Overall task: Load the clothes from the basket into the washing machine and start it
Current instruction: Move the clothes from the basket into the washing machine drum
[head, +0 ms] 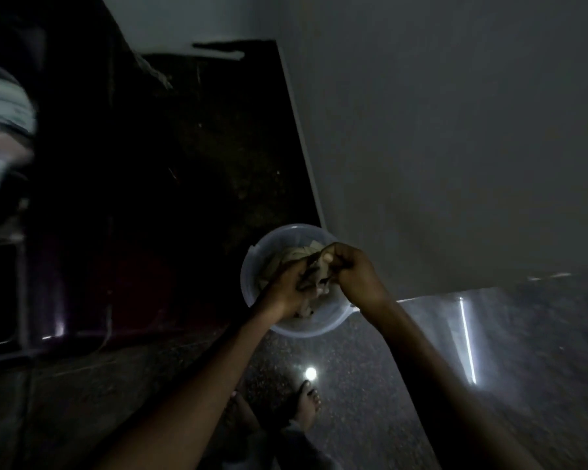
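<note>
One grey wall (455, 130) rises on the right above the speckled floor (370, 368). One round translucent basket (306, 330) stands just beside the wall, holding pale clothes (282, 261). Over the basket, two hands, left hand (284, 291) and right hand (353, 273), both pinch one crumpled garment (316, 278).

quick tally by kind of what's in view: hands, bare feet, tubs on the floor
hands: 2 (left hand, right hand, both gripping the clothes)
bare feet: 2 ()
plastic tub: 1
total: 5
The clothes are too bunched and dim to count.
</note>
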Motion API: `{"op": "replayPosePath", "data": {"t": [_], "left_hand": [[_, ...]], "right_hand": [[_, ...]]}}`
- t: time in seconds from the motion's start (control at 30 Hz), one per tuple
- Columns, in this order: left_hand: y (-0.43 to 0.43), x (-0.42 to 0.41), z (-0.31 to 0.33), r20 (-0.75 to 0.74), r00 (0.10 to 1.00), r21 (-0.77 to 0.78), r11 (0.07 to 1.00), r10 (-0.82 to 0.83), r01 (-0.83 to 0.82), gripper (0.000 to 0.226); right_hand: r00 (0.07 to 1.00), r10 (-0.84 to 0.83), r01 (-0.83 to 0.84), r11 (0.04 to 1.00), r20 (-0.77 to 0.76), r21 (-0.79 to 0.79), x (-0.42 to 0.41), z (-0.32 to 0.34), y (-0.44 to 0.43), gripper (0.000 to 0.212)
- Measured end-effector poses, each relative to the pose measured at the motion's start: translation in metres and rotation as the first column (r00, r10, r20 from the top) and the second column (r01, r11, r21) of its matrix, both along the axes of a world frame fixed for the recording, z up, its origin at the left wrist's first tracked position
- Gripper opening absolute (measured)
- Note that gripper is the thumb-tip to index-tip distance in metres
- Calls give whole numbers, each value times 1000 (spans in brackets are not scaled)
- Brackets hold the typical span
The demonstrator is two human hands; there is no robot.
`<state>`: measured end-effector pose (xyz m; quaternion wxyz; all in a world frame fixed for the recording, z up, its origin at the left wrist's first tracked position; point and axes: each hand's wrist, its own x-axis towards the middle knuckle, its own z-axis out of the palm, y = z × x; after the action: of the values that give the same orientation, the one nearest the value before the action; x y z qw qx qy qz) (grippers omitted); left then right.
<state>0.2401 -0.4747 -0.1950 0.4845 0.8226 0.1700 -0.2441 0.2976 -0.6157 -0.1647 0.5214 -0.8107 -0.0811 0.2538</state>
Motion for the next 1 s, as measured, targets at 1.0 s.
{"op": "replayPosePath", "data": {"t": [1.0], "left_hand": [[114,-32,273,199,721,-505,700,664,-505,24]], "right_hand": [[936,-320,325,946,147,-6,-45,147,48,16]]}}
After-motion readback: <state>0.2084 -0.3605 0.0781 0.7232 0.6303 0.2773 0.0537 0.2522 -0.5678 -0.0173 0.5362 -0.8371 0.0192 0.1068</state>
